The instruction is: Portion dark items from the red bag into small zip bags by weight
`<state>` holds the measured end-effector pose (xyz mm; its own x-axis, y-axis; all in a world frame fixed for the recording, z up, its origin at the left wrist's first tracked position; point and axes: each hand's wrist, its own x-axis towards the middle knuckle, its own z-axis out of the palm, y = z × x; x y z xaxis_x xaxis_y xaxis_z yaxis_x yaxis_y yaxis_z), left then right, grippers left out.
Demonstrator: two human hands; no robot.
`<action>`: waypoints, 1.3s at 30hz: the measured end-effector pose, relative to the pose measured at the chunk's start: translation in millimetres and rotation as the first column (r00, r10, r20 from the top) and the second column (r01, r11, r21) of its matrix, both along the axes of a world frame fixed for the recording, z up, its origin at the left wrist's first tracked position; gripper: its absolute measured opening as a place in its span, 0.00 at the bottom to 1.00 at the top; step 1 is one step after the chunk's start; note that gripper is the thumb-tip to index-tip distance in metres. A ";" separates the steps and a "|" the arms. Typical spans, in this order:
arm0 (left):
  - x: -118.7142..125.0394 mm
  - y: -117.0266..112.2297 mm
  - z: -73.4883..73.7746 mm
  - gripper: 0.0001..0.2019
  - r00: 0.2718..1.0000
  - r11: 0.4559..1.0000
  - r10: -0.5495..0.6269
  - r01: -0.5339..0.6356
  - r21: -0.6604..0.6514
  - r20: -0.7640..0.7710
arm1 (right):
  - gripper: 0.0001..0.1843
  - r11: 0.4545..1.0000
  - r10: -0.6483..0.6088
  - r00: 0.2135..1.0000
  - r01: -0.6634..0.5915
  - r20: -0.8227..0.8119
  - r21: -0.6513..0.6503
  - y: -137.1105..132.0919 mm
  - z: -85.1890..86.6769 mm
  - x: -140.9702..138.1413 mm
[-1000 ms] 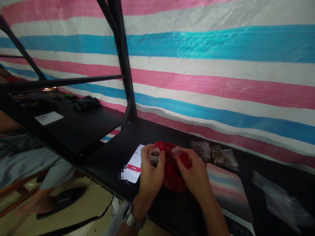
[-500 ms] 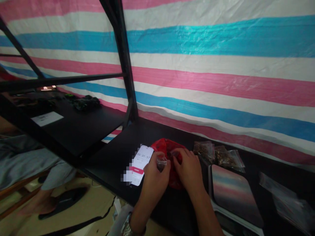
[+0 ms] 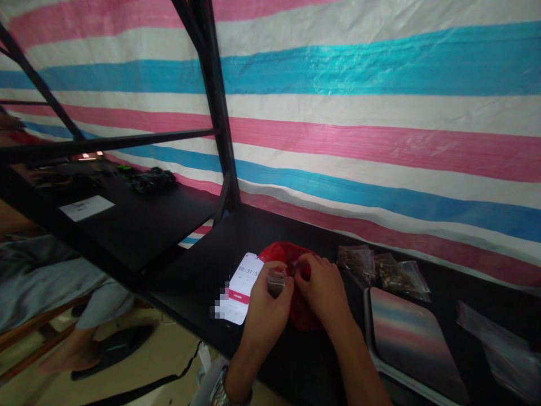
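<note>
My left hand [image 3: 265,307] pinches a small clear plastic bag [image 3: 276,280] by its top, over a red plastic bag [image 3: 296,265] lying on the black table [image 3: 203,265]. My right hand [image 3: 322,287] rests on the red bag with its fingers curled into the bag's mouth, close to the small bag; what they hold is hidden. A wristwatch [image 3: 220,392] is on my left wrist. A phone [image 3: 243,287] with a timer on its screen lies just left of my left hand.
Two small filled clear bags [image 3: 380,268] lie right of the red bag. A flat reflective slab [image 3: 409,338] sits at the right front, with loose clear bags [image 3: 502,344] beyond. A black frame post [image 3: 215,113] rises behind. Another person's legs [image 3: 54,293] are at the left.
Both hands have dropped from above the red bag down onto it and drawn together. The right hand's fingers have gone into the bag's mouth. The view has shifted slightly.
</note>
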<state>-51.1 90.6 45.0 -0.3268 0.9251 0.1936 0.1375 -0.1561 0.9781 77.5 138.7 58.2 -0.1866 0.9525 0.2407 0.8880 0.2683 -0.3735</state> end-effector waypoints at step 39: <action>16.9 -8.9 0.6 0.14 0.975 0.992 0.116 -0.123 -0.024 -0.189 | 0.10 0.966 0.248 0.872 -0.191 -0.423 0.174 -39.6 68.9 31.2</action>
